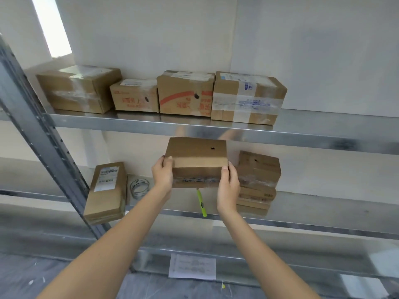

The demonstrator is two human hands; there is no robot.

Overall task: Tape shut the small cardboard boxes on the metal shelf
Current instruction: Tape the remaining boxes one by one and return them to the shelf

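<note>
A small brown cardboard box (197, 157) is held in the air between the two metal shelves, with clear tape across its near face. My left hand (162, 174) grips its left end and my right hand (228, 186) grips its right end, thumbs on top. A roll of clear tape (139, 188) lies on the lower shelf (323, 209) to the left of the box. A green utility knife (201, 202) lies on that shelf under the box.
Several taped boxes stand in a row on the upper shelf (129, 123). On the lower shelf a labelled box (106, 192) stands at the left and a stack of boxes (258, 180) at the right. A grey upright post (41, 137) crosses the left. A paper sheet (192, 266) lies below.
</note>
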